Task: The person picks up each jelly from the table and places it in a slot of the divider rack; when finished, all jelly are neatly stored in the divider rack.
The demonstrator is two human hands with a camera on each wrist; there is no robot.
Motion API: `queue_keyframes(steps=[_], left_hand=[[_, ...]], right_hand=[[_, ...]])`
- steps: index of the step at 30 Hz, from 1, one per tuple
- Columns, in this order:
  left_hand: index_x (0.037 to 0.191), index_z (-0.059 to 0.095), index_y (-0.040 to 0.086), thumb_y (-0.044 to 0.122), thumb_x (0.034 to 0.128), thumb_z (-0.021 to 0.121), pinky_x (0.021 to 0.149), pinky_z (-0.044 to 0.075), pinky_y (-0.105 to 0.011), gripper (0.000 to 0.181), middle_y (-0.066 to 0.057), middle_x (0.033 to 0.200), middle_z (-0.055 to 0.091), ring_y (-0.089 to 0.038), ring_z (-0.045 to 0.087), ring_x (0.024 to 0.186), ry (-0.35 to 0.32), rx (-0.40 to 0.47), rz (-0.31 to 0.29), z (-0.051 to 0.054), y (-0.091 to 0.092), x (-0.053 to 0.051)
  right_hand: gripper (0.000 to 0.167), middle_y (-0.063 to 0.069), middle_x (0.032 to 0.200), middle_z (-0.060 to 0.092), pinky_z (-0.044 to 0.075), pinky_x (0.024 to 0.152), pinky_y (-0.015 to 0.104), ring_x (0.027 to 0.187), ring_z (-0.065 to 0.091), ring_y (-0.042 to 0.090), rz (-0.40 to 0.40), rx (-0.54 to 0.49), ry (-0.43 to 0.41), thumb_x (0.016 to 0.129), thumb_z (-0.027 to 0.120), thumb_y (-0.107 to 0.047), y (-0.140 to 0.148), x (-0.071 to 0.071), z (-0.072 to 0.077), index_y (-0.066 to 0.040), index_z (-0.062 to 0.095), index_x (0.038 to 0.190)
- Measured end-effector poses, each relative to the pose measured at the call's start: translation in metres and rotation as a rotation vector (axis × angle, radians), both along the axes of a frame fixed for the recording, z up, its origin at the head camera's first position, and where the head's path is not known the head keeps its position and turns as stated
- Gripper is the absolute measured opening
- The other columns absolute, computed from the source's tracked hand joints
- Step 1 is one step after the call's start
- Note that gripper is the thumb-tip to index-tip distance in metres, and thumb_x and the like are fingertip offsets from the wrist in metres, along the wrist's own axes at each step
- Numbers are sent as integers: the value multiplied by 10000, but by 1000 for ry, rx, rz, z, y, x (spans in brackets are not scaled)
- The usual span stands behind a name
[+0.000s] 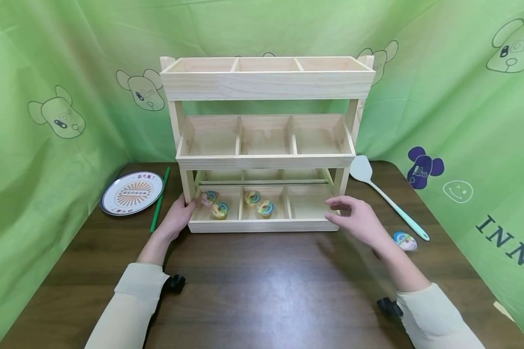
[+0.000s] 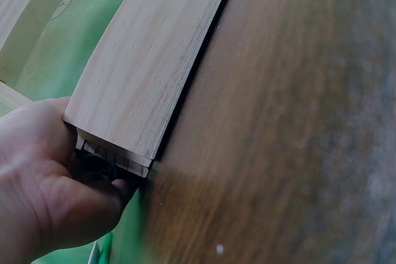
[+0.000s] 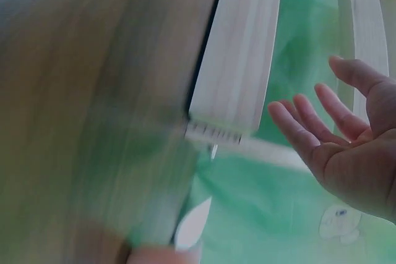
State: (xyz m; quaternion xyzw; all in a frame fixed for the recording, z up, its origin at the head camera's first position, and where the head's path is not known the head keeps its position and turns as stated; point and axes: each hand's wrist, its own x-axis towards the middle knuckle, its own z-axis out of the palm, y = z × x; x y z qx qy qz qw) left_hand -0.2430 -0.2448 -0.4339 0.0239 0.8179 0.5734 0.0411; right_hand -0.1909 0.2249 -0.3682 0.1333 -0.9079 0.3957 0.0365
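A three-tier wooden rack (image 1: 268,162) with divided trays stands on the table. My left hand (image 1: 176,218) grips the left end of its bottom tray (image 1: 264,226); in the left wrist view, the left hand (image 2: 46,183) wraps the tray's corner, with some fingers hidden. Over the tray's right end, my right hand (image 1: 360,220) holds nothing, its fingers loosely bent and spread in the right wrist view. Small round packs with colourful tops lie in the tray: two, including a yellowish one (image 1: 220,210), in the left compartment, and two, including a blue-topped one (image 1: 265,208), in the middle.
Another colourful round pack (image 1: 405,241) lies right of my right forearm, near a pale spatula (image 1: 390,198). On the left are a white patterned plate (image 1: 133,194) and a green stick (image 1: 159,201). Green printed cloth (image 1: 91,58) surrounds the brown table (image 1: 262,291).
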Motion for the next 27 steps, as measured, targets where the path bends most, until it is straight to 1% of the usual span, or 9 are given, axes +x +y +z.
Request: queue_keyframes(steps=[4,8,13,19,27], left_hand=[[1595,117,-38,235,1078,416,1155,287,-552,656,-315,1581,260,-431,314,1428,-19,-15,8,3,1,2],[1601,104,-26,246,1079,412,1150,293,-559,665,-316,1582,259,-433,318,1424,-21,-17,7,5,2,2],[1597,100,-38,230,1080,404,1157,283,-555,656,-324,1579,254,-435,312,1427,-18,-24,5,3,1,1],[1595,95,-45,210,1081,403,1161,276,-553,650,-328,1578,250,-439,310,1428,-13,-22,-1,0,-1,-1],[1594,90,-45,226,1088,397,1165,258,-565,651,-329,1587,227,-452,283,1440,-16,-26,-11,1,-1,-2]], right_hand=[[376,182,1193,705,468,964,554,1133,646,364,-39,49,15,915,766,-199,22,10,1,-17,689,1234],[386,183,1212,696,446,969,570,1171,609,403,-77,104,10,926,758,-255,42,19,2,-34,689,1234],[404,192,1224,686,434,977,579,1195,583,427,-100,138,-12,928,755,-285,61,29,2,-29,686,1233],[389,179,1204,699,430,948,590,1202,568,448,-128,195,-18,929,753,-296,75,39,1,-43,697,1219],[347,168,1103,731,468,845,517,1088,625,435,-157,260,-6,919,760,-280,87,48,-1,-48,718,1172]])
